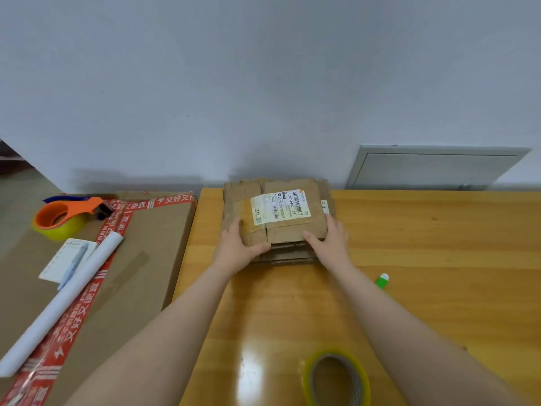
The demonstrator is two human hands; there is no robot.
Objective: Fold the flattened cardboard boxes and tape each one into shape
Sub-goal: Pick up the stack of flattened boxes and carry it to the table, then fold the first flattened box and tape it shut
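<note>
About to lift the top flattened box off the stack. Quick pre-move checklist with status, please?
1. Left grip holds the top box at its near-left corner: ok.
2. Right grip holds its right edge: ok.
3. Lower boxes in the stack free of both grips: cannot tell.
4. Top box's seam free of old tape: not ok, the label crosses it.
5. Tape roll close by on the table: ok.

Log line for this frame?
phase=grasp | left hand grips top flattened box | right hand grips same box | tape roll idle on table
</note>
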